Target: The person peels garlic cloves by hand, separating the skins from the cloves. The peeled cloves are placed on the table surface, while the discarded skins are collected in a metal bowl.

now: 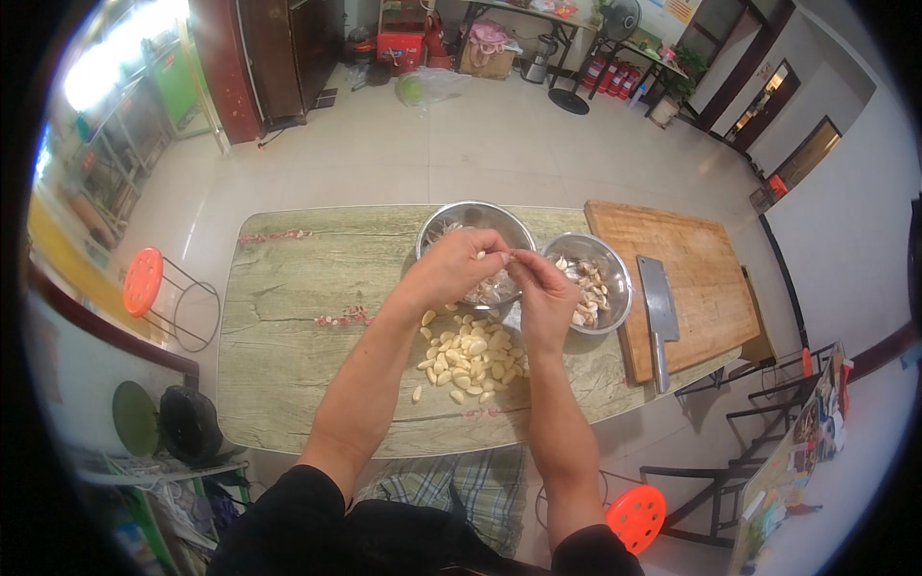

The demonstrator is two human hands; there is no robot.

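Note:
Above a steel bowl of garlic skins [473, 209], my left hand [461, 263] pinches a pale garlic clove [481, 255] between its fingers. My right hand [545, 284] meets it at the fingertips, closed on a small bit that looks like garlic skin. Close to my right hand stands a smaller steel bowl [625, 288] holding unpeeled garlic cloves [592, 291]. A pile of peeled garlic cloves [475, 353] lies on the wood-patterned table [288, 374], below the skins bowl and between my forearms.
At the table's right end lies a thick wooden cutting board [699, 288], with a cleaver [657, 302] near its left edge. An orange stool [635, 515] stands by the near right side, another orange stool [142, 281] off the left end. A pedestal fan [618, 21] stands beyond.

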